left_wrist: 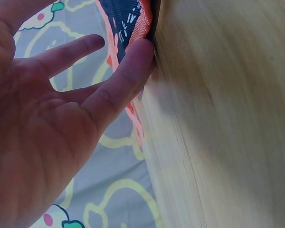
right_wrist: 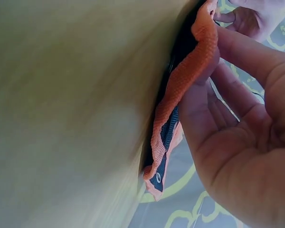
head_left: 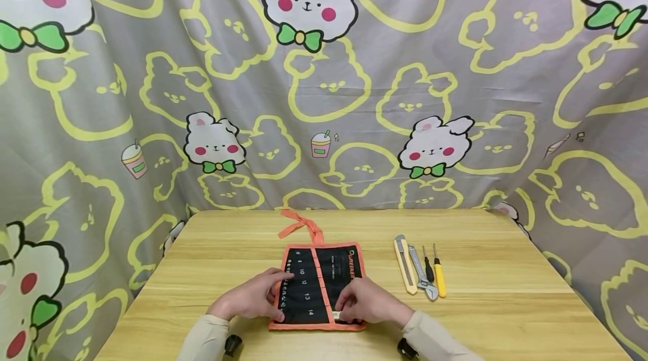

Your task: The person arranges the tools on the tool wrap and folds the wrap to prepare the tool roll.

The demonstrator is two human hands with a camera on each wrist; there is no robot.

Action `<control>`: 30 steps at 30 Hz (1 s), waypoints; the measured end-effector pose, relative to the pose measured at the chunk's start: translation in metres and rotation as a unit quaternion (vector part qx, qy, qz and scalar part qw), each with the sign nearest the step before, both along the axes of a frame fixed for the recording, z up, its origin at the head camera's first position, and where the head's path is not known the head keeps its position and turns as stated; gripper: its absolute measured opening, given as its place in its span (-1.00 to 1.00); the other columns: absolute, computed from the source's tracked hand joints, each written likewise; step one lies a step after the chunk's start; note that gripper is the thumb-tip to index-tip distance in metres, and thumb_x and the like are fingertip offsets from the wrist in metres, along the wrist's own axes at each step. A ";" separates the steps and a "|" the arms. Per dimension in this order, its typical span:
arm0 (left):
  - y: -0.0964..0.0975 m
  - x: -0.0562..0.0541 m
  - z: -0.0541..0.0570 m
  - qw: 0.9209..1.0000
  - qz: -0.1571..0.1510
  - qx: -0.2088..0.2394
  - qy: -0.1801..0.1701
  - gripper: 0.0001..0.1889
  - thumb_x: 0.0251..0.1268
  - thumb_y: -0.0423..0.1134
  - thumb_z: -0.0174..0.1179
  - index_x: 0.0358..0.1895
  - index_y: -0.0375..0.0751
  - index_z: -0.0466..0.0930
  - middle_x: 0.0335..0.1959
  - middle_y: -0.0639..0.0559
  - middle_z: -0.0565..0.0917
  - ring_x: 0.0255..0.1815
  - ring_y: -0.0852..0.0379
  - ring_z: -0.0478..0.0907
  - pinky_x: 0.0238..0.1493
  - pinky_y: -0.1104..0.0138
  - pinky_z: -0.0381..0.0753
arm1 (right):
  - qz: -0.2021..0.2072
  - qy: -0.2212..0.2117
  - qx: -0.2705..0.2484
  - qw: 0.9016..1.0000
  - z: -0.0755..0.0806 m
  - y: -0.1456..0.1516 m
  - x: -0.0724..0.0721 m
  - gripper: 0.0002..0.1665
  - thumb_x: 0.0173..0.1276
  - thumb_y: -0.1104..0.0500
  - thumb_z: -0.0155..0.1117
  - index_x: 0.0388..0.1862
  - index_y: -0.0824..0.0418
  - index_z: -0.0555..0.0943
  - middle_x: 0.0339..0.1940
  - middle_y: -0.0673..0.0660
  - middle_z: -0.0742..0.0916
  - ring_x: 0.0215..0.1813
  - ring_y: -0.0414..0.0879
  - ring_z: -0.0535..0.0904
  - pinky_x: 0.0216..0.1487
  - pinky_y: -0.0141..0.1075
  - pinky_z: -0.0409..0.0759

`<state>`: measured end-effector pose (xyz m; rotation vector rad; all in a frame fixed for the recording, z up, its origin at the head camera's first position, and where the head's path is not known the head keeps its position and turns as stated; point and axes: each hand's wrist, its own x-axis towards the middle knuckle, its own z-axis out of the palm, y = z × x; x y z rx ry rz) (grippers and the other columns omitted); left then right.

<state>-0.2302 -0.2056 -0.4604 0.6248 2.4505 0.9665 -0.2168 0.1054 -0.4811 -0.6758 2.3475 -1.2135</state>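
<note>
A black tool pouch (head_left: 304, 307) with orange trim lies unrolled on the table, size numbers printed on its pockets. My left hand (head_left: 253, 296) rests on the pouch's left edge, thumb and fingers spread apart. In the left wrist view that hand's fingertips (left_wrist: 141, 50) touch the orange border. My right hand (head_left: 367, 302) bends over the lower right of the pouch, thumb and fingers pinching a small pale object (head_left: 336, 315) beside the orange middle strip. Its kind is hidden by the fingers. The right wrist view shows the hand behind the raised orange edging (right_wrist: 190, 71).
Right of the pouch lie a cream utility knife (head_left: 405, 265), an adjustable wrench (head_left: 419, 265), a black-handled screwdriver (head_left: 429, 270) and a yellow-handled screwdriver (head_left: 439, 278). An orange tie strap (head_left: 306, 226) extends behind the pouch. A patterned curtain (head_left: 324, 102) surrounds the wooden table (head_left: 506, 293).
</note>
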 end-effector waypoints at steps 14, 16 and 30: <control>0.001 -0.001 0.000 1.000 -0.002 -0.004 -0.003 -0.12 0.03 -0.29 0.59 0.48 -0.24 0.37 0.47 -0.30 0.27 -0.10 0.05 0.57 -0.07 0.25 0.63 | -0.045 -0.006 -0.053 0.998 0.022 0.052 -0.009 -0.68 0.38 0.15 0.43 0.04 0.29 0.71 -0.33 0.08 0.77 -0.34 -0.02 0.68 -0.42 -0.31 0.61; 0.000 -0.001 0.000 1.000 -0.001 -0.001 -0.008 -0.12 0.03 -0.30 0.59 0.48 -0.22 0.38 0.48 -0.31 0.26 -0.09 0.04 0.57 -0.06 0.23 0.64 | -0.062 -0.010 -0.058 0.996 0.027 0.066 -0.011 -0.62 0.40 0.13 0.41 0.10 0.31 0.68 -0.29 0.15 0.77 -0.29 0.06 0.69 -0.39 -0.24 0.65; 0.000 0.001 0.001 1.000 0.003 -0.015 -0.011 -0.16 0.04 -0.28 0.58 0.47 -0.09 0.43 0.49 -0.32 0.25 0.06 -0.07 0.45 0.13 0.00 0.55 | -0.202 -0.003 -0.039 0.979 0.027 0.130 -0.028 -0.30 0.38 0.05 0.44 0.37 0.35 0.45 -0.18 0.18 0.69 -0.24 0.08 0.67 -0.29 -0.08 0.71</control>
